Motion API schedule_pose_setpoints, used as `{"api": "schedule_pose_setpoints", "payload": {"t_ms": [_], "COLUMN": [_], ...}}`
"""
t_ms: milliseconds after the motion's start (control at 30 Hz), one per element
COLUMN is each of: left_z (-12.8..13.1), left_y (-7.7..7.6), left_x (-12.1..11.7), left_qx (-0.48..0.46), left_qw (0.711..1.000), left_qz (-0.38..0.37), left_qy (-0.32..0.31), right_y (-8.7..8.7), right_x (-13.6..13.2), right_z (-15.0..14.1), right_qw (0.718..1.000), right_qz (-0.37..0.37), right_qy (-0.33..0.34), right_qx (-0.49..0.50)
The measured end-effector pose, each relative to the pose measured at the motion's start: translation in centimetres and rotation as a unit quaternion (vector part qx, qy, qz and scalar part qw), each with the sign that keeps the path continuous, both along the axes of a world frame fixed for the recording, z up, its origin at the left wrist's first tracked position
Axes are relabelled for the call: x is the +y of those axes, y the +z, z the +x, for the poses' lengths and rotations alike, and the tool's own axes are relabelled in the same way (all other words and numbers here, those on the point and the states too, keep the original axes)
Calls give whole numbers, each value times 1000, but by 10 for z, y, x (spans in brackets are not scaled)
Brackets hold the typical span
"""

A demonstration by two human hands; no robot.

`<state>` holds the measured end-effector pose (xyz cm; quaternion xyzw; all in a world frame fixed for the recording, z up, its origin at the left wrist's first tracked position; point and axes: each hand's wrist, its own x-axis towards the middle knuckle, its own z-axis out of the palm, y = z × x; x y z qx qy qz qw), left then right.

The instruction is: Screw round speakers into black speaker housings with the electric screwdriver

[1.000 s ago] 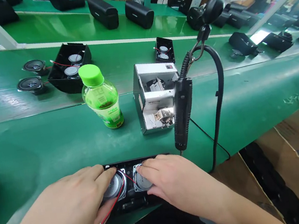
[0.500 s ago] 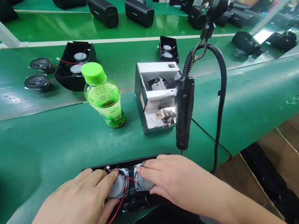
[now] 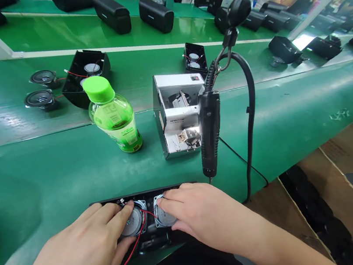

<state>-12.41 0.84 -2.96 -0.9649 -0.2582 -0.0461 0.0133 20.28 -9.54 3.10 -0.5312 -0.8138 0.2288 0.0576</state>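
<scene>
A black speaker housing (image 3: 154,241) lies at the table's near edge, with two round speaker drivers in it, magnets facing up. My left hand (image 3: 92,238) grips the left speaker driver (image 3: 133,223), forefinger on its far rim and thumb at its near side. Over the right speaker driver (image 3: 164,216), my right hand (image 3: 191,210) is closed in the same way and hides its right part. Red wires (image 3: 128,257) run between the drivers and down to a white plug by my left thumb. Right of the housing hangs a black electric screwdriver (image 3: 210,132), its tip above the table.
A green-capped bottle (image 3: 112,115) and a grey screw feeder box (image 3: 177,114) stand beyond the housing. Farther back, a green belt (image 3: 143,84) carries open housings and loose drivers (image 3: 40,98). A cardboard box (image 3: 331,171) with black parts is at the right. People sit across the line.
The view has shifted a little, so the bottle, feeder box and screwdriver appear slightly farther left. Both hands keep their hold on the drivers, with no clear movement against the housing.
</scene>
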Motion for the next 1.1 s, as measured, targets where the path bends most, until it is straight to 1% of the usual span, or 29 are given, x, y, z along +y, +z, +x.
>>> {"api": "schedule_pose_setpoints", "payload": {"t_ms": [133,333,500,700,800,933,1033,1100], "left_z": [3,8,4,13,13,11,8,4], "left_y": [3,9,15,22,21,15,7,-1], "left_x": [5,2,5,8,7,6,6,6], "left_qx": [-7,-21,-33,-28,-22,-25,-28,-28], "left_qw": [1000,1000,998,997,998,999,999,999], "left_qz": [-9,-5,-51,-70,-62,-26,2,-2], "left_qy": [-1,0,-2,3,0,-16,-27,-22], "right_y": [0,0,-2,-3,-4,-5,-3,-1], "right_x": [2,3,2,5,5,4,4,2], "right_z": [1,0,1,3,3,0,-1,1], "right_qw": [1000,1000,1000,1000,1000,999,999,997], "right_qz": [-2,-1,1,4,10,26,45,61], "right_qy": [-3,16,15,17,17,18,21,31], "right_qx": [1,-21,-23,-16,-15,-14,-20,-28]}}
